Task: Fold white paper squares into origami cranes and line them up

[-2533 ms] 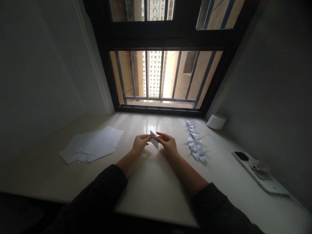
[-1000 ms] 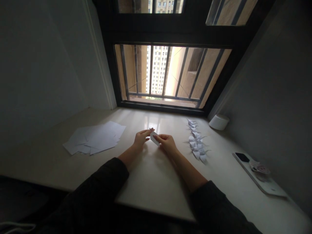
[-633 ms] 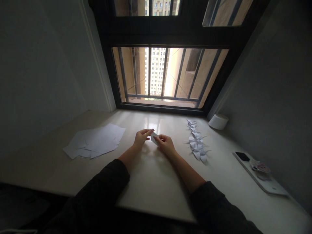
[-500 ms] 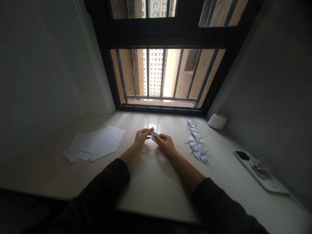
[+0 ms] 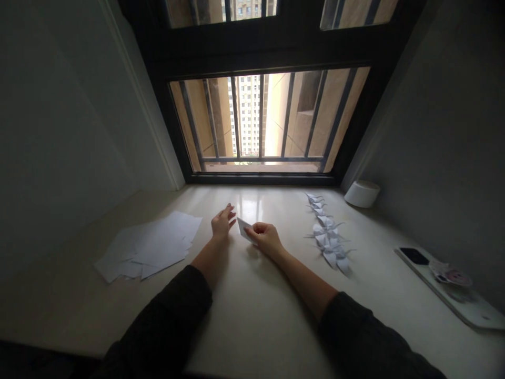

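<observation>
Pinched between the thumb and fingers of my right hand (image 5: 267, 239) is a small folded piece of white paper (image 5: 243, 229), held just above the pale tabletop (image 5: 252, 310). Its pointed upper corner faces left. My left hand (image 5: 223, 220) is raised a little to the left of the paper, its fingers apart and nothing visible between them; it does not appear to touch the paper. To the right stand several folded paper cranes (image 5: 327, 231) in a line running toward the window.
A pile of loose white paper sheets (image 5: 158, 245) lies at the left. On the right are a phone (image 5: 445, 287) with a decorated grip and a white rounded object (image 5: 362, 194) by the wall. A dark-framed window (image 5: 256, 180) bounds the far side.
My left hand has let go of the folded paper and moved left, away from it. The paper stays in my right hand, and more of it shows. The view has shifted slightly.
</observation>
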`<state>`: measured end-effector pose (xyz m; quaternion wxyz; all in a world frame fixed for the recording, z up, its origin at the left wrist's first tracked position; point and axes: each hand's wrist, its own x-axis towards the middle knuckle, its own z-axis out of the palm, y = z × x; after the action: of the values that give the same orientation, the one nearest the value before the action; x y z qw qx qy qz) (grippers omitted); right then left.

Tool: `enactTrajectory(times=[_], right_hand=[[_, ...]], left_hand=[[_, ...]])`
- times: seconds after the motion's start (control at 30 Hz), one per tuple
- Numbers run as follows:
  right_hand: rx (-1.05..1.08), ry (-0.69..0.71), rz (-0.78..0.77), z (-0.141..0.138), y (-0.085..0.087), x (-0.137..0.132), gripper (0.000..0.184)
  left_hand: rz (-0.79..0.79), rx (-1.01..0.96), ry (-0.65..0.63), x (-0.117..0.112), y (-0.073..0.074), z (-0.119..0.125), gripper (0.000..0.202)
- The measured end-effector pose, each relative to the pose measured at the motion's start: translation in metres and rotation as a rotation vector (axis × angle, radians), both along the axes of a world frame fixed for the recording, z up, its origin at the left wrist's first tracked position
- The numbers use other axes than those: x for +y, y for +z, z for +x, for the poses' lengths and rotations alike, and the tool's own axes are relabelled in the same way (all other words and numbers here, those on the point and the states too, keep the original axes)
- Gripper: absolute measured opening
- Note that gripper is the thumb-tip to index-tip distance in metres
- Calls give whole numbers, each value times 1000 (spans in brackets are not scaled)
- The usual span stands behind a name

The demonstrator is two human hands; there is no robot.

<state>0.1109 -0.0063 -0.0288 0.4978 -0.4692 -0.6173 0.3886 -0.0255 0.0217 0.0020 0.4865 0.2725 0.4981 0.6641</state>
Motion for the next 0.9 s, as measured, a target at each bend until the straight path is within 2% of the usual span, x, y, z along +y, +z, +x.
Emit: enactTrajectory(times=[0.07, 0.17, 0.27, 0.33, 0.5, 0.7, 0.9], right_hand=[[49, -42, 3, 1, 1, -1, 40], [200, -114, -33, 3, 4, 0, 39], [326, -135, -45, 6, 8, 2, 37], [358, -124, -45, 8, 9, 2, 35], [390, -61, -49, 9, 9, 4, 33], [315, -25, -83, 14, 6, 8, 36], [301, 2, -126, 19, 5, 10, 34]], left_hand=[[50, 72, -25, -1, 2, -6, 36], [88, 317, -208, -7, 2, -8, 48], [125, 527, -364, -17, 0, 1, 45], [138, 572, -427, -21, -3, 7, 42], [183, 555, -420, -23, -4, 11, 37], [250, 786, -388, -19, 2, -1, 32], [298, 907, -491, -14, 8, -13, 34]])
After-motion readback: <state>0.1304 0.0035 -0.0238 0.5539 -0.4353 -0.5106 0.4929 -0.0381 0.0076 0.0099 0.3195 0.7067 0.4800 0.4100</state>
